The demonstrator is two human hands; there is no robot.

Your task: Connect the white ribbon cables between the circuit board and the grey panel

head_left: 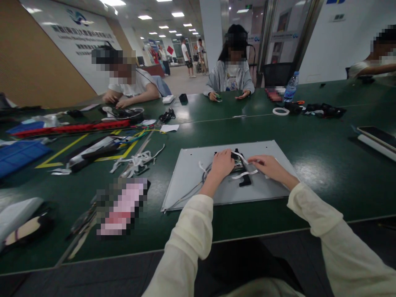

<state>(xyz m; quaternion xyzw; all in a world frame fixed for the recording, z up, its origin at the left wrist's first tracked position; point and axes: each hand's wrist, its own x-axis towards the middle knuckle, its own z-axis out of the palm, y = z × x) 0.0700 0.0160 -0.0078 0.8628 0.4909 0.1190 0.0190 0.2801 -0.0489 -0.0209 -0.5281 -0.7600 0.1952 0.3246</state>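
Hold the right hand [262, 164] narrow at the fingertips, seemingly pinched on the upper strip [240, 156] at the right edge of the unit [238, 166]; probably best to guide that strip with small, even moves rather than a jerk. Let the left hand [223, 163] lie over the unit's left part, fingers bent and close together; cannot tell from above whether gripping or merely pressing. Better to press straight down there, steadying the unit on the pale panel [269, 192], just right of the frame's centre, without leaning on the bare parts between the hands. Mind the lower strip [244, 175], lying just below the right fingertips and above the foot of the black bracket [246, 181]; wise to hold it clear of the upper strip, for fear of tangling. Leave slack in the cable [187, 194], running from beside the left wrist toward the panel's lower-left corner, so as not to pull the unit askew. Watch for the panel sliding on the green table [324, 185]. Farther out, avoid dragging in the white scraps [137, 163], left of the panel; reach for the roll [281, 111], upper right, only after steadying everything.
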